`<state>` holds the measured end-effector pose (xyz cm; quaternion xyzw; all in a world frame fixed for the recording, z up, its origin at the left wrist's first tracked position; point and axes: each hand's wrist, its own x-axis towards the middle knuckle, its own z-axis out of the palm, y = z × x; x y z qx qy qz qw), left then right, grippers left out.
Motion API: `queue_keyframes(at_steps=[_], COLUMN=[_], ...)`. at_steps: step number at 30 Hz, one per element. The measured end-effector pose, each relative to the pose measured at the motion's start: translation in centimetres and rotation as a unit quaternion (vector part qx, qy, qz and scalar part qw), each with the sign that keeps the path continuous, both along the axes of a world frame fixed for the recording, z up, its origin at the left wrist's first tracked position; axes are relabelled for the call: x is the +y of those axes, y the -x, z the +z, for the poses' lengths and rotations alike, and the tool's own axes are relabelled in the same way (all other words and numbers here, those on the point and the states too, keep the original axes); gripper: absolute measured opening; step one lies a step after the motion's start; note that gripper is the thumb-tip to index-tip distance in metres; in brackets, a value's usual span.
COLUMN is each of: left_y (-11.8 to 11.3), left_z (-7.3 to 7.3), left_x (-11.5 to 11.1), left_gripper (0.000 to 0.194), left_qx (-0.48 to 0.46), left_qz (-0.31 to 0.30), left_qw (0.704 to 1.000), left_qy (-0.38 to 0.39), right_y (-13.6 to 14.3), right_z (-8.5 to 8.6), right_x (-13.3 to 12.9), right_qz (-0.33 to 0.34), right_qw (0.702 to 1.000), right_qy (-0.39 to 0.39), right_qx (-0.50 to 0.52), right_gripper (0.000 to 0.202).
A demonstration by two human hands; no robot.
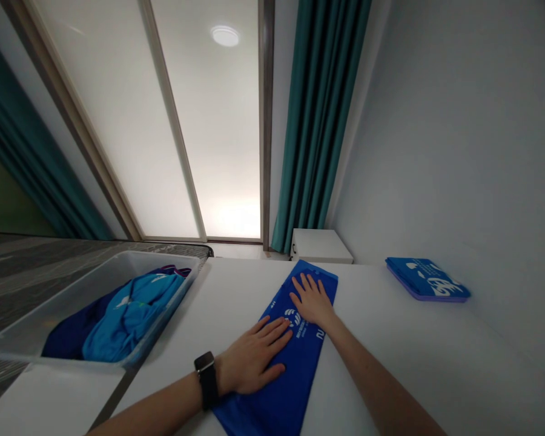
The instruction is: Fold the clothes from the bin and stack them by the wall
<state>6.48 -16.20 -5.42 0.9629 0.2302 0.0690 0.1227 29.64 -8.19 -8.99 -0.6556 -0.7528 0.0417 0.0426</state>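
Note:
A dark blue garment with white print (290, 375) lies on the white table, folded into a long strip that runs toward the far side. My left hand (257, 357), with a black watch (206, 378) on the wrist, rests flat on its middle, fingers stretched out. Farther up the strip my right hand (313, 301) presses flat near the far end, fingers spread. Neither hand grips anything. The strip's near end runs out of view at the bottom edge.
At the left stands a clear plastic bin (13, 339) holding crumpled blue clothes (131, 315). A neatly folded blue stack (427, 278) lies by the wall on the right. Past the table's far edge is a white cabinet (320, 243), with a teal curtain (322, 121) behind.

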Motion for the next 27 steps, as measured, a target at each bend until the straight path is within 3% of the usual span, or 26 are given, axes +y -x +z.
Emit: queue_keyframes(at_steps=[7, 14, 17, 22, 27], left_y=[-3.1, -4.1, -3.6, -2.7, -2.6], left_z=[-1.7, -2.2, -1.4, 0.2, -0.4], left_x=[-3.5, -4.9, -3.1, 3.7, 8.5], left_gripper=[0.064, 0.068, 0.065, 0.056, 0.052], left_qx=[-0.021, -0.025, -0.021, 0.005, 0.030], left_qz=[0.132, 0.170, 0.159, 0.154, 0.152], left_qw=[0.991, 0.985, 0.987, 0.985, 0.983], left_qy=[0.015, 0.012, -0.009, -0.073, -0.103], right_y=[1.2, 2.7, 2.3, 0.7, 0.2], right_z=[0.6, 0.5, 0.4, 0.2, 0.0], right_x=[1.8, 2.2, 2.0, 0.9, 0.2], right_qz=[0.065, 0.095, 0.088, 0.068, 0.065], right_qw=[0.998, 0.995, 0.996, 0.998, 0.998], right_qy=[0.021, 0.019, 0.016, 0.010, -0.005], right_qx=[0.009, 0.019, 0.022, 0.017, 0.012], right_gripper=[0.059, 0.061, 0.062, 0.061, 0.059])
